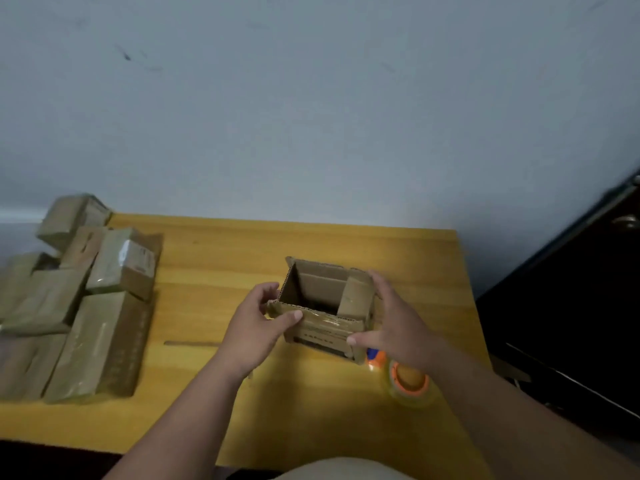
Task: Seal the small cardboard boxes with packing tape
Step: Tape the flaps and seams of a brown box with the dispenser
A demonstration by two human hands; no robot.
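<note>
Here, on the yellow wooden counter (214, 271), near its middle: a small brown cardboard box (327, 306), top open, flaps up, one inner flap leaning inward at right. Clasped on both sides. Left hand (256, 323) at the box's left near corner, fingers (268, 292) curled around the edge, thumb pressed on the taped front flap. Right hand (394, 320) against the right wall, thumb along the front face. Just beside the right wrist, a clear tape roll on an orange dispenser (407, 379). Well apart, far left: a pile of taped brown cardboard boxes (86, 299).
</note>
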